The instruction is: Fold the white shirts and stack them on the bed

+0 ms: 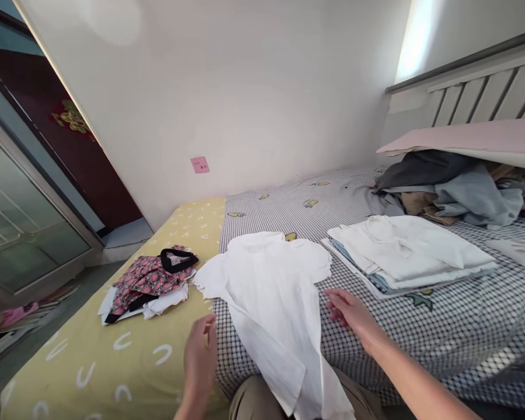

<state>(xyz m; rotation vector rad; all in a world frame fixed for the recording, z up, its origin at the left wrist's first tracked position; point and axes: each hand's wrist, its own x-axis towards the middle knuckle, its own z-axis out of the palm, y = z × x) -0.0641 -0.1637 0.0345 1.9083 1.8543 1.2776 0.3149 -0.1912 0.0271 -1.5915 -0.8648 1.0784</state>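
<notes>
A white short-sleeved shirt (273, 291) lies spread in front of me, its sleeves out to both sides and its lower end hanging over my knees. To its left, over the yellow sheet, my left hand (200, 353) is loosely curled and a little blurred, with a gap beside the thumb and nothing visible in it. On the other side my right hand (352, 315) hovers beside the shirt's edge, open, fingers bent and holding nothing. A stack of folded white and light blue clothes (413, 248) rests to the right. On the left sits a pile with a pink floral garment (151, 283) over white ones.
The bed carries a yellow sheet (100, 361) and a black-and-white checked sheet (472, 326). Rumpled grey and brown clothes (464, 186) lie at the right under a pink board (468, 137). A white wall (262, 105) stands behind the bed.
</notes>
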